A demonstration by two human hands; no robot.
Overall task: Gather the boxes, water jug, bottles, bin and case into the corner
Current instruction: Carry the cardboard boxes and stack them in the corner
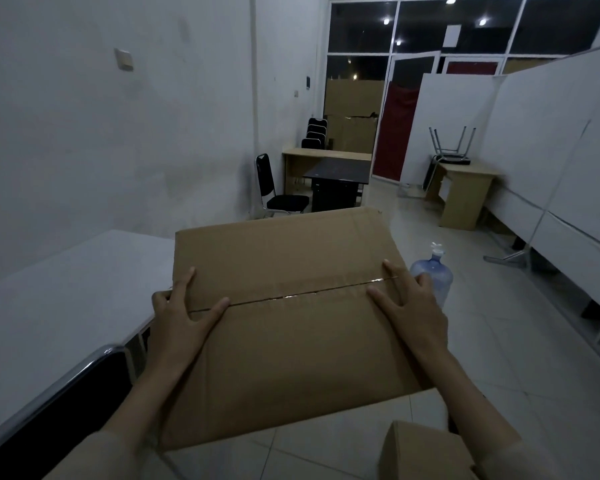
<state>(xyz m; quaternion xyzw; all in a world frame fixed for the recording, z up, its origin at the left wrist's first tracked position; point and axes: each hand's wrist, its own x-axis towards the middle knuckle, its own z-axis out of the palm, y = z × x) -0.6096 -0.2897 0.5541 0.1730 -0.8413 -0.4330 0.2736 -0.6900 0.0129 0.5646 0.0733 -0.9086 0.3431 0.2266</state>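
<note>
Cardboard box [291,317], large and taped along its seam, held above the tiled floor beside the white counter [66,289]. Left hand [181,317] grip: fingers spread, curled over the box's left edge. Right hand [409,306] grip: fingers spread, clasping the right edge. Water jug [433,275] stands on the floor just behind the right hand; smaller box [426,452] at lower right.

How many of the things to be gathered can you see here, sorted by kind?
Cardboard boxes: 2, the large box held by the left hand and right hand, and a small box at lower right.
Water jugs: 1, the blue jug on the floor.
Bottles, bin, case: 0 visible.
Total: 3
</note>
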